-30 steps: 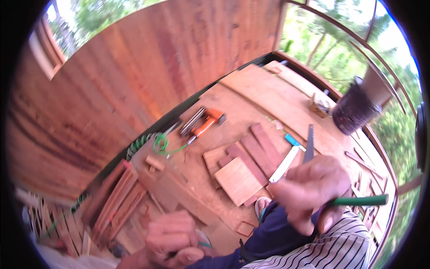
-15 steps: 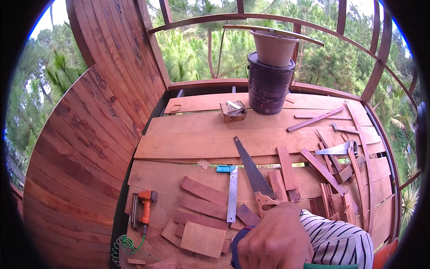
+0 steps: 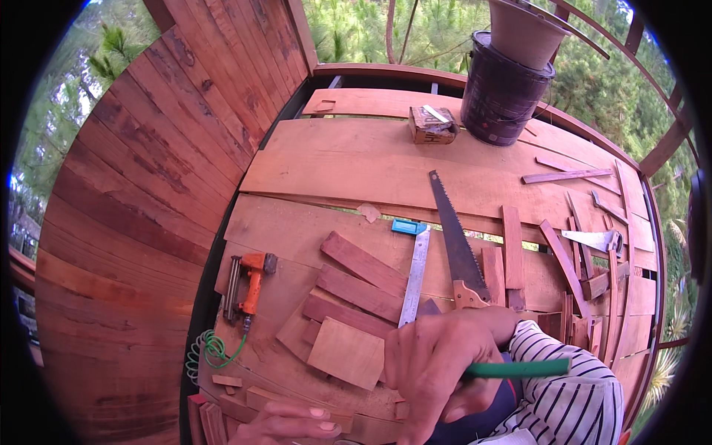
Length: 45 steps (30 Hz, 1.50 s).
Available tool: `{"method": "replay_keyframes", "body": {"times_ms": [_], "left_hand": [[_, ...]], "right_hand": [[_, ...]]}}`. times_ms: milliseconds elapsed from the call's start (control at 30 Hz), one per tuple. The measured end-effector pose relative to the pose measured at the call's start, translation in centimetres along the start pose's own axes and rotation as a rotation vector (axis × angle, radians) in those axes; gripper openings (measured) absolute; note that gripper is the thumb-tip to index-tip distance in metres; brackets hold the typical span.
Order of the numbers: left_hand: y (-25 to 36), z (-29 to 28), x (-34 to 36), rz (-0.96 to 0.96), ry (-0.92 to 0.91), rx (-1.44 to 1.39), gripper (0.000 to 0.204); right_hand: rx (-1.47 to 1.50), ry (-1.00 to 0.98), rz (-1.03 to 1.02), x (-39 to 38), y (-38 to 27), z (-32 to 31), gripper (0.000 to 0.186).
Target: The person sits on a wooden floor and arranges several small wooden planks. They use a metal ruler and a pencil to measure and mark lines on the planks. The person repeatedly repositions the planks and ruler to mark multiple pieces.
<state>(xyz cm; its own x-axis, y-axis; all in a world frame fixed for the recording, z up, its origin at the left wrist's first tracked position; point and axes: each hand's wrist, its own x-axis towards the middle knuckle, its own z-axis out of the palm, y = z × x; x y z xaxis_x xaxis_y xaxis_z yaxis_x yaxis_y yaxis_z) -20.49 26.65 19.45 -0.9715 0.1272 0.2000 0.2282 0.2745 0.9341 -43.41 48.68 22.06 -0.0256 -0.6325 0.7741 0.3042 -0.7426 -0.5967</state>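
Note:
My right hand (image 3: 445, 363), below a striped sleeve, is closed round a green pencil-like stick (image 3: 523, 368), whose blunt end points right. Just beyond it lies a handsaw (image 3: 458, 237), its wooden handle partly hidden by the hand. A try square (image 3: 415, 274) with a blue stock lies left of the saw. Several reddish wood strips (image 3: 361, 291) and a paler square wood piece (image 3: 347, 353) lie left of my right hand. At the lower edge my left hand (image 3: 289, 426) shows only its fingers, stretched out over wood offcuts (image 3: 297, 404) and holding nothing.
An orange nail gun (image 3: 254, 285) with a coiled green hose (image 3: 215, 348) lies left, near a curved plank wall (image 3: 126, 245). At the back stand a dark bucket (image 3: 504, 93) and a small cardboard box (image 3: 432, 126). A second handsaw (image 3: 589, 239) lies among battens right. Gaps show between floorboards.
The view has tilted down, so the floor things sit higher and further right. My left hand has come in at the lower edge. My right hand has turned, showing more of the green stick.

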Motion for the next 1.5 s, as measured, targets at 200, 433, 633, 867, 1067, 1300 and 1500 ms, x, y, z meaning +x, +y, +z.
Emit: {"method": "replay_keyframes", "body": {"times_ms": [200, 433, 633, 867, 1067, 1300, 1500], "left_hand": [[-0.8, -0.3, -1.2, -0.038, -0.065, -0.078, 0.042], [-2.1, -0.5, -2.0, -0.061, -0.102, -0.149, 0.038], [-2.5, -1.0, -2.9, -0.152, -0.106, -0.184, 0.035], [-5.1, -0.7, -2.6, -0.229, -0.288, -0.291, 0.032], [-5.8, -2.7, 1.4, -0.499, -0.805, 0.49, 0.021], [-2.6, -4.1, 2.2, -0.272, -0.373, 0.92, 0.022], [5.6, -4.3, -2.9, -0.678, -0.465, 0.971, 0.022]], "right_hand": [[0.451, -0.374, 0.054, -1.1, 4.6, -1.1, 0.046], [0.317, -0.581, 0.321, -0.3, 4.5, -2.0, 0.052], [0.36, -0.593, 0.309, 0.4, 5.5, -2.7, 0.053], [0.338, -0.567, 0.448, -0.5, 2.0, 1.2, 0.041], [0.306, -0.409, 0.605, -4.6, -2.7, 4.5, 0.027], [0.142, -0.522, 0.558, -4.0, -5.2, 7.9, 0.025], [-0.019, -0.547, 0.44, -3.6, -6.0, 8.9, 0.036]]}}
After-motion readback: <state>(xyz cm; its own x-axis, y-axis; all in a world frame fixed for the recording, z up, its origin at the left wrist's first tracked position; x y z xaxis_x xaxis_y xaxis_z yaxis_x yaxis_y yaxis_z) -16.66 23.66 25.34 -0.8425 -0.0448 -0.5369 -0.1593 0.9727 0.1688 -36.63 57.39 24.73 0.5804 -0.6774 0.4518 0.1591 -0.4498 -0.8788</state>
